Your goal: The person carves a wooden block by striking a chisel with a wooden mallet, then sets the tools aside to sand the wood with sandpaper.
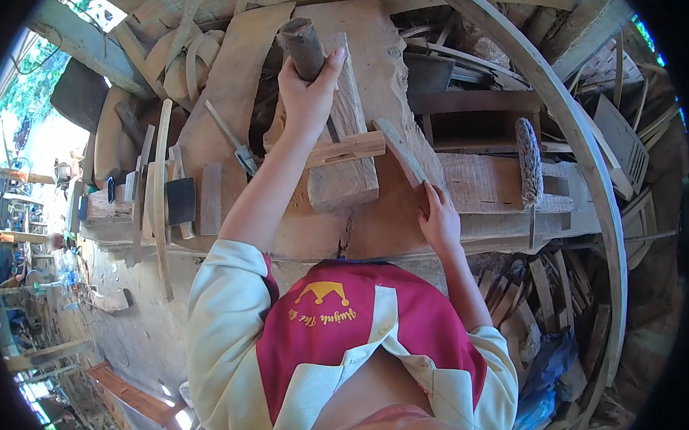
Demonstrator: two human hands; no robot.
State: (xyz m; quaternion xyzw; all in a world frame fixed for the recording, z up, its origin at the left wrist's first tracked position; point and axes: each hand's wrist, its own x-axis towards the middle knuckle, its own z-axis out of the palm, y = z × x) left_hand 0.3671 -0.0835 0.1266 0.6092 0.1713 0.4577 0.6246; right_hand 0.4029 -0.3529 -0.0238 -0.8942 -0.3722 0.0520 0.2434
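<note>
The left hand [310,94] is closed on a dark cylinder [304,46], fingers wrapped round its side and the thumb along the right; the top end sticks up clear of the fist. The right hand [441,223], lower and to the right, has its fingertips on the near end of a wooden strip [397,152]; whether the thumb pinches it from beneath I cannot tell, as the underside is hidden.

Between the two hands a thick block [346,183] lies lengthwise, its far part just to the right of the left fist. A crossbar [351,149] runs across the block below that fist, its right end near the strip. All this is over the bench [275,226].

Left of the left forearm lie a thin tool [229,137] and a short plank [211,198], with a dark plate [181,201] farther out. Right of the right hand is a slotted board [480,182], and beyond it a brush [528,161] stands bristly against its end. Farther right, a long curved piece [610,226] sweeps past the bench, and scraps [545,289] are heaped below.
</note>
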